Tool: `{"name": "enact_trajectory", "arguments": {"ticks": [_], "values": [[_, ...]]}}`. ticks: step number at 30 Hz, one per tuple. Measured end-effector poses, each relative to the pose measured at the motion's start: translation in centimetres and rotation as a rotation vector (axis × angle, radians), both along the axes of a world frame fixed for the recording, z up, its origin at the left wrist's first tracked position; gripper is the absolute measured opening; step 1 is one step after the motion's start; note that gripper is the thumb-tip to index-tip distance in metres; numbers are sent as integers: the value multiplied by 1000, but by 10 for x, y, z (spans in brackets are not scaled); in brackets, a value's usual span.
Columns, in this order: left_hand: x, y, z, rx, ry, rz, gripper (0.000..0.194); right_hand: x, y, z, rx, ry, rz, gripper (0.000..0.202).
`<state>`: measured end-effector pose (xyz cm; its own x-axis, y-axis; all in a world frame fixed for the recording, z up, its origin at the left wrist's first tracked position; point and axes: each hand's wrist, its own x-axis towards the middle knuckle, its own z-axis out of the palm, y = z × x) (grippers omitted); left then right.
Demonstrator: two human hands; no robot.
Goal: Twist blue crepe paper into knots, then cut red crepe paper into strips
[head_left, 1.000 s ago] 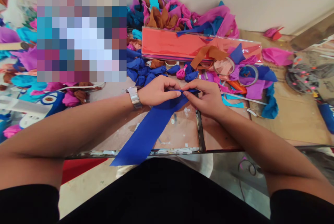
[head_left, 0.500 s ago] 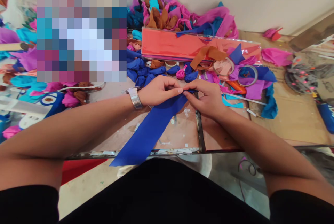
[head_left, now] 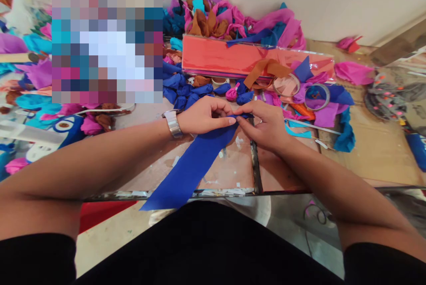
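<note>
A long strip of blue crepe paper (head_left: pixel 186 169) slants across the table, its lower end hanging past the front edge. Its upper end is pinched between my left hand (head_left: pixel 208 116) and my right hand (head_left: pixel 261 123), whose fingertips meet there. The left thumb lies along the paper's top edge; the right thumb and index finger close on a gathered, darker bit of it. Just beyond my hands lie several bunched blue paper pieces (head_left: pixel 191 94) and one pink paper bud (head_left: pixel 232 93).
Behind stands a plastic-wrapped pack of red paper (head_left: pixel 229 56), backed by a heap of coloured paper pieces (head_left: pixel 213 23). Tape rolls (head_left: pixel 317 97) and scraps lie to the right, beside cardboard (head_left: pixel 376 143). At left are a white power strip (head_left: pixel 36 138) and more paper.
The fingers have shifted slightly at the paper's upper end, and the left thumb sits a little lower. The strip's lower part stays in place. The view has moved slightly.
</note>
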<state>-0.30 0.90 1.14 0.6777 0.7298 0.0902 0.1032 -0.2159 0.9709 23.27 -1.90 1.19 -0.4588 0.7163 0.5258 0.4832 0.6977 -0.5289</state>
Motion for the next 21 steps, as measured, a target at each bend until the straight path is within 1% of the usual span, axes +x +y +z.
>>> {"name": "enact_trajectory", "arguments": {"ticks": [3,8,14,18,21], "values": [[-1,0,-1,31,26,-22,39,-1,0,0,18,25,-4,11],[-1,1,2,101,41,-21,27,0,-1,-1,10,23,-19,11],[-1,3,2,66,25,-15,29,2,0,-2,-1,37,6,17],[-1,4,0,69,7,-19,26,0,-1,-2,-109,87,4,19],[-2,3,1,88,47,-38,29,-3,-1,-2,-198,132,-12,20]]}}
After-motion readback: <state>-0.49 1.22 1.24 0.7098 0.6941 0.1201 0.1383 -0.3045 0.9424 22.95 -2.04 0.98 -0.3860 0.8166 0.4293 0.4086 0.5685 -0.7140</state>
